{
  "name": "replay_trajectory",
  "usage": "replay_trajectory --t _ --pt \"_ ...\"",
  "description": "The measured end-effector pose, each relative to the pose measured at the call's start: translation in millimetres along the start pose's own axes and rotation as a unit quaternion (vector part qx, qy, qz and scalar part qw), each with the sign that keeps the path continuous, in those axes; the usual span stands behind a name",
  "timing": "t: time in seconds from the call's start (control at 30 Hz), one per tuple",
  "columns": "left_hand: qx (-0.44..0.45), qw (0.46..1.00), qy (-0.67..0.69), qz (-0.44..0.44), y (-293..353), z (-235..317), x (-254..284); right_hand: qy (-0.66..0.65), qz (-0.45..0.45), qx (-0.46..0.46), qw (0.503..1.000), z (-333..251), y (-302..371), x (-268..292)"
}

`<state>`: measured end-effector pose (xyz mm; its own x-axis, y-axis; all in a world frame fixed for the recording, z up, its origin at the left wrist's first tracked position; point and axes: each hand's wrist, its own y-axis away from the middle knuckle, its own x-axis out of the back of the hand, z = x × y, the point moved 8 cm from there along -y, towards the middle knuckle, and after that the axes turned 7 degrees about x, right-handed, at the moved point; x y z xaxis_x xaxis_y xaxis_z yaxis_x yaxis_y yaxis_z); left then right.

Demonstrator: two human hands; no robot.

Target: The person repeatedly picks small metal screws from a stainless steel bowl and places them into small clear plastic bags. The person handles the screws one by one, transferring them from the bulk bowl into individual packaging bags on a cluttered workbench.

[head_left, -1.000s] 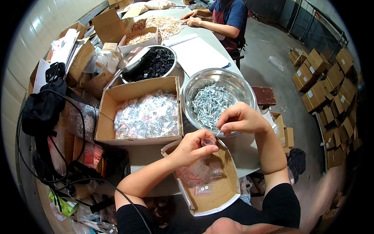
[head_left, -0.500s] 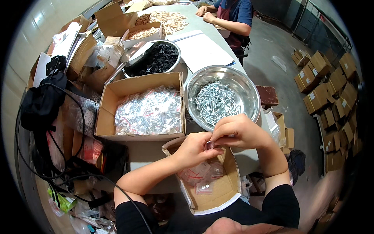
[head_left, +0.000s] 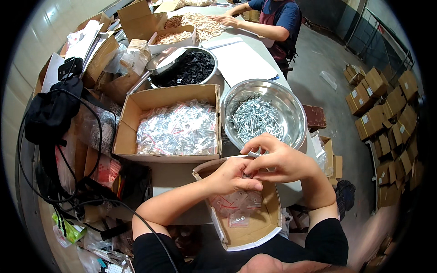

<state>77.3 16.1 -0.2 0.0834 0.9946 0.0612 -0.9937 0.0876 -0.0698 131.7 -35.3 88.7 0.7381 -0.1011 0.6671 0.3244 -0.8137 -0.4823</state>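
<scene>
Hands meet over the near cardboard box (head_left: 261, 227), at the near edge of the table (head_left: 173, 175). Left hand (head_left: 234, 176) and right hand (head_left: 280, 161) touch at the fingertips, and both sets of fingers are closed in a pinch on a small clear plastic bag (head_left: 248, 175), which is mostly hidden between them. Below the hands, more small clear bags (head_left: 236, 202) with red strips lie on the floor of that box. Just beyond the right hand stands a steel bowl (head_left: 296, 109) holding a heap of silver screws (head_left: 255, 118). Left of the bowl, touching it, is a larger cardboard box (head_left: 125, 123) filled with packed clear bags (head_left: 177, 127). Farther off sits a second metal bowl of black parts (head_left: 189, 68). At the far end of the table another person (head_left: 277, 18) has a hand among pale wooden pieces (head_left: 200, 22).
</scene>
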Motion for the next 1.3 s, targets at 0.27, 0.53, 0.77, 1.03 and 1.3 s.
replay_trajectory --t 0.27,0.53,0.77,1.03,1.3 --pt "-0.036 0.971 0.073 0.224 9.8 6.7 27.6 -0.057 0.098 -0.137 0.984 29.8 15.0 19.0" --pt "0.014 0.976 0.069 0.207 13.9 8.7 23.4 -0.302 0.101 -0.309 0.896 51.0 29.5 -8.3" --pt "0.042 0.972 0.16 0.169 12.2 2.4 20.1 -0.313 0.016 -0.307 0.898 52.0 24.2 -25.1" --pt "0.058 0.952 0.262 0.149 10.1 0.8 20.3 -0.403 0.055 -0.298 0.864 53.2 26.7 -26.0" --pt "0.07 0.958 0.268 0.076 6.3 3.5 6.9 -0.402 0.099 -0.298 0.86 55.6 27.8 -17.7"
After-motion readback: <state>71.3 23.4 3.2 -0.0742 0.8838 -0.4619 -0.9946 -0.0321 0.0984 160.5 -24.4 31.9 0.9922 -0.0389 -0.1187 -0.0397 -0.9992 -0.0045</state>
